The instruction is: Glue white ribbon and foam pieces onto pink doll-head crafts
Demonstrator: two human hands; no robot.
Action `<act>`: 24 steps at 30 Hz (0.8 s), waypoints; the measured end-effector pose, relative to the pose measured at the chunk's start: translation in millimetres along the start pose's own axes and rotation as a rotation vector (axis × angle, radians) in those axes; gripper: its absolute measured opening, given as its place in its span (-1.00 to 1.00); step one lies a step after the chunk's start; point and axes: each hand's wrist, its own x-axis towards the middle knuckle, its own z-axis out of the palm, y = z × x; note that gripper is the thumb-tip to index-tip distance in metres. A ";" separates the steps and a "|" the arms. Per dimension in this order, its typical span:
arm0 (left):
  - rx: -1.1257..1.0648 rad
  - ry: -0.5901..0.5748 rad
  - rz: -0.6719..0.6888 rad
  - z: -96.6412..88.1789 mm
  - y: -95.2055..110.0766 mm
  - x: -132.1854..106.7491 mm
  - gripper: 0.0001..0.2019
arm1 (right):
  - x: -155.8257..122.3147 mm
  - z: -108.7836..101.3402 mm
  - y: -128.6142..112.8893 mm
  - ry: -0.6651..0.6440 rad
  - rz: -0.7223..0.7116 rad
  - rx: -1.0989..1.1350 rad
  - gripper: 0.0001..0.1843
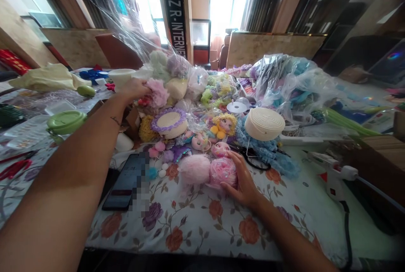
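Observation:
My right hand [243,182] curls round the right side of a pink yarn ball [223,172], thumb below and fingers above. A doll's head [220,149] shows just behind the ball, by the fingertips. Against the ball's left side lies a fluffy pink pompom [195,169]. Farther back on the left, my left hand [136,88] reaches out and its fingers close on a pink fluffy bundle [158,93]; the fingertips are partly hidden in it. Near that hand are a cream roll with a purple trim [171,123] and a cardboard box [130,119].
A phone [124,183] lies left of the pompom. Other dolls [224,125], a cream coiled roll [265,123] and blue yarn [262,154] sit behind. A glue gun [332,179] stands right; red-handled scissors [15,169] lie left. Plastic bags [287,78] line the back.

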 end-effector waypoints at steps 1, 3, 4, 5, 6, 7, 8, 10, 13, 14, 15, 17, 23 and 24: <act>-0.082 0.021 0.008 -6.6 4.6 -2.2 -0.69 | -0.1 0.2 -0.2 0.000 -0.002 -0.001 -0.16; -0.218 0.051 0.038 -16.6 14.8 -8.5 -0.68 | -0.5 0.7 -0.3 0.006 -0.003 -0.008 -0.16; -0.288 0.064 0.062 -20.3 20.3 -12.4 -0.68 | -0.8 1.0 -0.3 0.012 -0.004 -0.014 -0.16; -0.380 0.069 0.097 -23.2 26.0 -16.7 -0.67 | -1.0 1.2 -0.2 0.016 -0.002 -0.018 -0.17; -0.495 0.067 0.139 -25.5 31.9 -21.4 -0.66 | -1.1 1.5 -0.1 0.019 -0.001 -0.023 -0.17; -0.624 0.057 0.183 -27.3 38.2 -26.3 -0.65 | -1.1 1.7 0.0 0.022 -0.002 -0.025 -0.17; -0.756 0.046 0.221 -28.8 45.0 -31.4 -0.65 | -1.0 1.8 0.0 0.022 -0.004 -0.026 -0.17; -0.962 0.014 0.277 -31.7 60.8 -41.5 -0.67 | -0.8 2.1 -0.2 0.023 -0.009 -0.026 -0.18; -1.076 -0.024 0.324 -36.8 90.8 -56.5 -0.75 | -1.8 2.9 0.4 0.034 -0.010 -0.023 -0.18; -1.093 -0.037 0.332 -38.4 102.0 -61.5 -0.75 | -2.6 3.1 1.0 0.042 -0.010 -0.018 -0.19; -1.099 -0.047 0.333 -39.8 113.3 -66.8 -0.74 | -3.2 3.2 1.8 0.052 -0.008 -0.010 -0.20; -1.081 -0.076 0.325 -40.7 134.9 -78.1 -0.69 | -2.1 2.4 2.7 0.097 0.004 0.015 -0.23; -0.946 -0.227 0.351 -20.9 176.5 -114.7 -0.63 | 53.3 -8.1 -14.2 0.353 0.177 0.247 -0.38; -0.924 -0.249 0.355 -15.1 180.4 -119.8 -0.64 | 71.2 -8.3 -19.4 0.341 0.191 0.311 -0.33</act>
